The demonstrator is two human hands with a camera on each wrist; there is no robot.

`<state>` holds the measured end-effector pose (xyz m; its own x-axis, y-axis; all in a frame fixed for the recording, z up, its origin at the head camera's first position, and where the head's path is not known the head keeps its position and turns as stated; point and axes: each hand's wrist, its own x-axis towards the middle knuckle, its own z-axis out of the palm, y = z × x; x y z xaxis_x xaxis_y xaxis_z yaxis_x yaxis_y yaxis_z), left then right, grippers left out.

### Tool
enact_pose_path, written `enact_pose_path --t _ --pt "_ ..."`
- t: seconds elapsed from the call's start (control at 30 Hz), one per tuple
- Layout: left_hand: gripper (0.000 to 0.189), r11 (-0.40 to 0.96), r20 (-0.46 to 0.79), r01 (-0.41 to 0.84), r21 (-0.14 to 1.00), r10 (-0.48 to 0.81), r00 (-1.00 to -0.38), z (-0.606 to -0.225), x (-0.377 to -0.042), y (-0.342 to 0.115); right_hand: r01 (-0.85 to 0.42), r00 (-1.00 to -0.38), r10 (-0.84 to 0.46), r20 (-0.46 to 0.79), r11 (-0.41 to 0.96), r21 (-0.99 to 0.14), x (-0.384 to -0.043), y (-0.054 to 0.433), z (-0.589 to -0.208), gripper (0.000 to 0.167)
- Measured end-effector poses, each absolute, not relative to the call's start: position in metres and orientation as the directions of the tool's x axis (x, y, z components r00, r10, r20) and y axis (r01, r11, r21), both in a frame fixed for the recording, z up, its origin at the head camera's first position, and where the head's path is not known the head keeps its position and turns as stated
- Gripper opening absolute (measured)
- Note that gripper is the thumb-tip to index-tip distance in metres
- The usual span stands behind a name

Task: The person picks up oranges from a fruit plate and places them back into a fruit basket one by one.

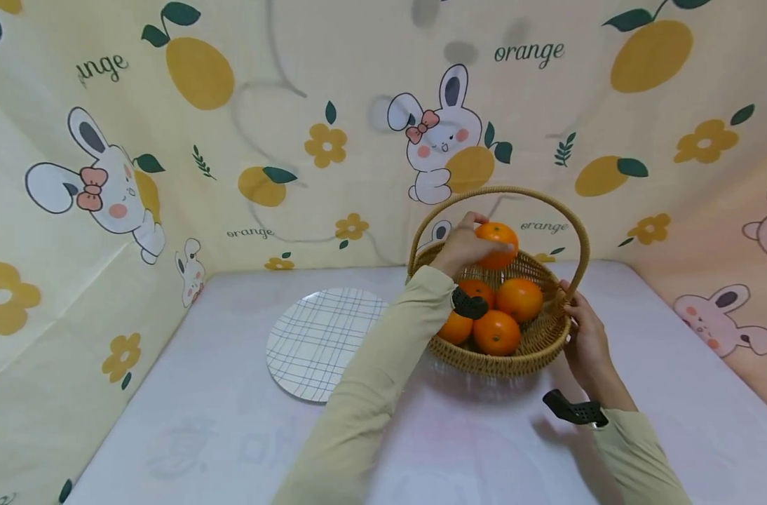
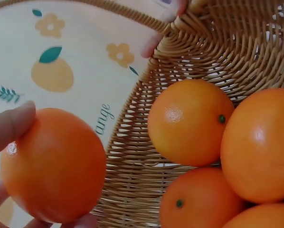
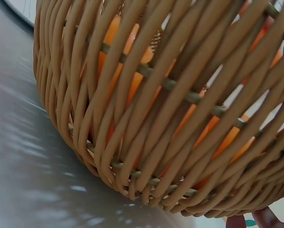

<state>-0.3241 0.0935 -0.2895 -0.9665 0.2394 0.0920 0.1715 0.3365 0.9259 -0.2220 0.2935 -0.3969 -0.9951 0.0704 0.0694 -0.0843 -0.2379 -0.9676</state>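
Observation:
My left hand (image 1: 465, 245) grips an orange (image 1: 497, 245) above the far part of a woven wicker basket (image 1: 535, 358), under its arched handle (image 1: 506, 189). In the left wrist view, thumb and fingers lie around that orange (image 2: 54, 164). Several more oranges (image 1: 496, 333) lie together inside the basket. On the basket's right side my right hand (image 1: 588, 337) holds the rim where the handle joins it. The basket leans toward me. In the right wrist view, its woven wall (image 3: 156, 104) fills most of the picture, with orange showing through the gaps.
A round white plate (image 1: 320, 344) with a blue grid pattern lies on the white table (image 1: 200, 393), left of the basket; my left sleeve (image 1: 377, 386) passes over its right edge. Printed cloth (image 1: 358, 56) with rabbits and oranges hangs behind and at both sides.

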Motion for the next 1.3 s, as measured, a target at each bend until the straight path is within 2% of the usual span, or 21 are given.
enact_pose_path --t 0.23,0.43,0.57,0.77,1.03,1.3 --pt "0.058 0.307 0.063 0.101 0.946 0.131 -0.989 -0.306 -0.337 0.107 -0.091 -0.995 0.060 0.079 -0.236 -0.967 -0.223 0.290 -0.396 0.054" --pt "0.058 0.360 0.015 0.051 0.931 0.103 -0.995 -0.320 -0.340 0.115 -0.097 -0.994 0.069 0.082 -0.245 -0.965 -0.223 0.290 -0.397 0.053" --pt "0.061 0.344 -0.014 0.015 0.939 0.082 -0.997 -0.326 -0.337 0.116 -0.095 -0.995 0.066 0.080 -0.263 -0.960 -0.222 0.291 -0.398 0.053" --pt "0.063 0.314 -0.008 0.003 0.949 0.034 -0.999 -0.332 -0.339 0.119 -0.087 -0.995 0.061 0.073 -0.257 -0.963 -0.222 0.292 -0.397 0.052" --pt "0.063 0.344 -0.013 -0.012 0.939 0.000 -1.000 -0.342 -0.347 0.124 -0.087 -0.995 0.068 0.073 -0.230 -0.969 -0.224 0.289 -0.396 0.054" --pt "0.064 0.389 -0.006 0.004 0.921 0.025 -1.000 -0.350 -0.350 0.133 -0.083 -0.995 0.073 0.068 -0.225 -0.971 -0.224 0.290 -0.395 0.053"
